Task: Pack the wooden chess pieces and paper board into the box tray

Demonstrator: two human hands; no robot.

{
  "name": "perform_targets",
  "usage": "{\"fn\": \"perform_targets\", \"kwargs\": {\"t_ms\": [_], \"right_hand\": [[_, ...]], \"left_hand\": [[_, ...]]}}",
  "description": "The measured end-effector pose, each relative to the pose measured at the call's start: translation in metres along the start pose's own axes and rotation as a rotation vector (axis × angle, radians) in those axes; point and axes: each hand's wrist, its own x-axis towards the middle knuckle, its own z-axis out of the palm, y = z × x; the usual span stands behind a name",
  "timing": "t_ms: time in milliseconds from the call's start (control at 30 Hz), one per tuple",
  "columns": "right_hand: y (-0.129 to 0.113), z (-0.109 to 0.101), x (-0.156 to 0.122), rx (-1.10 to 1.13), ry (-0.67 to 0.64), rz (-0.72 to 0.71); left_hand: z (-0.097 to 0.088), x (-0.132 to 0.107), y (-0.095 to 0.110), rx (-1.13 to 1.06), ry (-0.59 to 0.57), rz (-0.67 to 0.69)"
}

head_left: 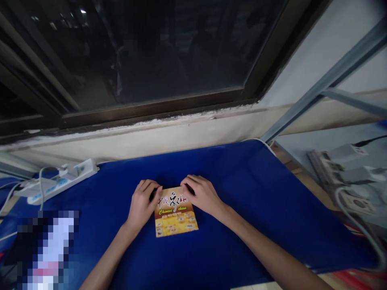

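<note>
A small yellow and brown Chinese chess box [175,217] lies flat on the blue table cover [248,201], near its middle. My left hand [142,202] has its fingers curled on the box's far left corner. My right hand [202,194] grips the far right corner in the same way, fingers bent over the far edge. Both forearms reach in from the bottom of the view.
A white power strip [57,179] with cables lies at the table's far left. A dark window and a pale sill run behind the table. A grey metal frame [317,90] and boxes with a cable [350,173] stand at the right. A blurred patch sits bottom left.
</note>
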Motion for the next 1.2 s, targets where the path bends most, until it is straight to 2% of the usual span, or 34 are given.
{"fn": "perform_targets", "kwargs": {"t_ms": [133,300,467,633,700,767,800,867,967,1067,1200], "right_hand": [[-0.002,-0.003,-0.005,-0.018,0.002,0.009],[-0.009,-0.005,-0.012,-0.024,0.003,0.016],[-0.013,-0.005,-0.011,-0.029,0.017,0.008],[-0.026,-0.026,-0.014,-0.042,0.087,0.092],[-0.042,-0.036,-0.027,-0.046,0.151,0.16],[-0.06,-0.038,-0.047,-0.066,0.202,0.218],[-0.069,-0.036,-0.059,-0.085,0.195,0.227],[-0.081,-0.024,-0.084,-0.13,0.11,0.195],[-0.084,-0.002,-0.11,-0.197,-0.006,0.139],[-0.077,0.01,-0.118,-0.209,-0.015,0.123],[-0.07,0.01,-0.117,-0.202,0.004,0.106]], "left_hand": [[-0.004,-0.007,0.005,0.01,-0.014,0.022],[-0.009,-0.019,0.014,0.052,-0.095,0.042],[-0.008,-0.017,0.018,0.091,-0.094,0.053],[-0.027,-0.023,0.014,0.101,-0.021,0.093],[-0.037,-0.039,0.018,0.106,0.074,0.057],[-0.041,-0.062,0.03,0.124,0.176,-0.047],[-0.04,-0.074,0.037,0.135,0.189,-0.103],[-0.029,-0.097,0.053,0.162,0.119,-0.157],[-0.004,-0.118,0.07,0.244,0.02,-0.134],[0.013,-0.124,0.071,0.3,-0.001,-0.139],[0.016,-0.122,0.064,0.276,0.015,-0.136]]}}
